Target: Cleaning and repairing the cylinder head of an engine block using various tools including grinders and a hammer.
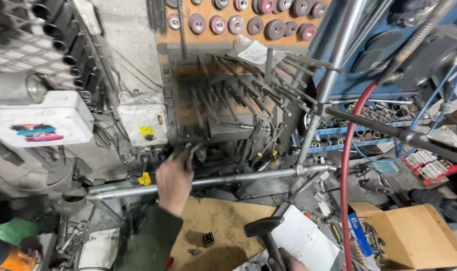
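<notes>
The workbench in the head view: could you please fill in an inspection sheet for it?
Surface: brown board, partly bare, small black block on it.
Job's things: grey metal tube frame across the bench; hammer.
Clutter: loose tools, white sheet, cardboard box.
Grip: left hand on a tool at the frame, closure unclear; right hand closed on the hammer handle.
Cables: red hose, blue wire.
Surroundings: rack of rods, grinding discs on the wall.
</notes>
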